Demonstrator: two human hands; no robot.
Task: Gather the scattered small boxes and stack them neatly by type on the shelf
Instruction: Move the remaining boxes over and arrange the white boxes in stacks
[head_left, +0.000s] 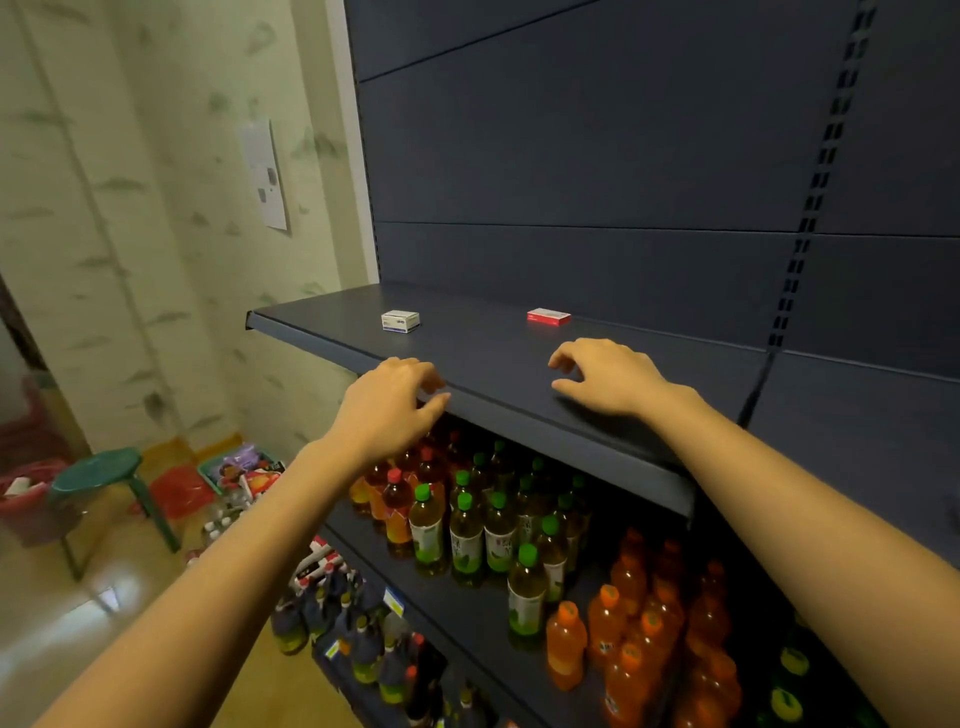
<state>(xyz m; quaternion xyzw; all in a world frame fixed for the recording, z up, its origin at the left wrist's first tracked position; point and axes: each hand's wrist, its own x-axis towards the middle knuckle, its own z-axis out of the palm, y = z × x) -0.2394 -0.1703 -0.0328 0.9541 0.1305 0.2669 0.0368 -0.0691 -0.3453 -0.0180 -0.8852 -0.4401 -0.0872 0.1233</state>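
A dark blue shelf (498, 358) runs across the middle of the view. On it lie two small boxes: a white box with blue print (400, 320) toward the left and a flat red and white box (548, 316) further right, well apart from each other. My left hand (392, 400) hovers at the shelf's front edge, fingers curled and apart, holding nothing, below the white box. My right hand (605, 376) rests over the shelf surface in front of the red box, fingers spread and empty.
The shelf below holds bottles with green caps (465, 525), red caps (397, 499) and orange drinks (628, 639). Dark bottles (332, 618) stand on the lowest level. A green stool (98, 470) and baskets of goods (241, 470) sit on the floor at left.
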